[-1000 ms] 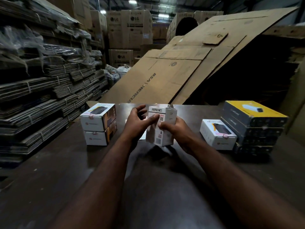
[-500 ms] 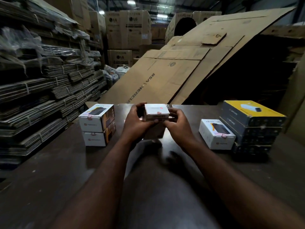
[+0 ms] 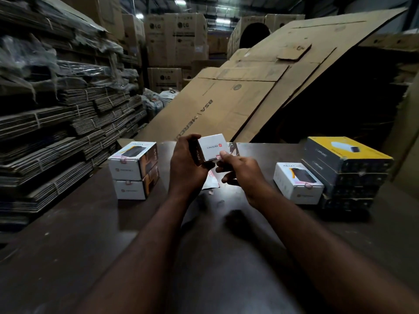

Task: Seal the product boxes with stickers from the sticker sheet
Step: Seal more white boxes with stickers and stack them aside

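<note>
My left hand (image 3: 186, 166) grips a white product box (image 3: 212, 147) by its left side and holds it tilted above the dark table (image 3: 90, 223). My right hand (image 3: 242, 173) is at the box's lower right corner. Its thumb and forefinger pinch a small pale sticker (image 3: 218, 157) against that edge, and its other fingers are curled. The sticker sheet (image 3: 210, 181) lies on the table under my hands, mostly hidden by them. Two white boxes (image 3: 132, 171) with pink stickers on their front edges are stacked on the left. One more white box (image 3: 297, 182) sits on the right.
A stack of dark boxes with a yellow-topped one (image 3: 347, 164) stands at the right, behind the single white box. Large flattened cardboard sheets (image 3: 238, 91) lean behind the table. Bundled cardboard stacks (image 3: 56, 123) fill the left side.
The box was turned from upright to flat, then tilted with its logo face toward me. My right hand let go of the box's side and dropped to its lower right corner.
</note>
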The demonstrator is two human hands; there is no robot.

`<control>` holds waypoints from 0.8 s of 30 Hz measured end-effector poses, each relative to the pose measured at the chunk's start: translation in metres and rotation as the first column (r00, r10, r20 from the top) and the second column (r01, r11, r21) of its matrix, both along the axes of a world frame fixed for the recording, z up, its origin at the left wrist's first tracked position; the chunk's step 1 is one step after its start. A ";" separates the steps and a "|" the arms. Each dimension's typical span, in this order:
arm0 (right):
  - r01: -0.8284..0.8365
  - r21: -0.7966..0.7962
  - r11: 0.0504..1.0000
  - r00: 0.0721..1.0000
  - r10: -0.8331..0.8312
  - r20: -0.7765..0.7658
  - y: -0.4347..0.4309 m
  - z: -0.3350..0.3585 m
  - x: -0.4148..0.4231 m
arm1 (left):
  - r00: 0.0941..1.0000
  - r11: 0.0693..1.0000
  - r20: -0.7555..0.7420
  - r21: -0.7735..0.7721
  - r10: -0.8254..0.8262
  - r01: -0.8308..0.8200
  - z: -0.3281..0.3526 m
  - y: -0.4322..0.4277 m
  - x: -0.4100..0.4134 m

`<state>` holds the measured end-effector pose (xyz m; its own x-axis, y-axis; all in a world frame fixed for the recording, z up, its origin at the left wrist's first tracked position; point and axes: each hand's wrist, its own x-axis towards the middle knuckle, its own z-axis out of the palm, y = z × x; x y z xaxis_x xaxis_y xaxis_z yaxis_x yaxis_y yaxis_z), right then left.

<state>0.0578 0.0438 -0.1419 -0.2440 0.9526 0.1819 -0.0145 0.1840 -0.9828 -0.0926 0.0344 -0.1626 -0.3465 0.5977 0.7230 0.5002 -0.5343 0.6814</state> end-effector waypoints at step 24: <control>-0.187 -0.171 0.967 0.976 0.163 -0.144 0.008 -0.004 0.002 | 0.986 0.999 0.164 -0.013 0.042 -0.041 -0.005 0.006 -0.009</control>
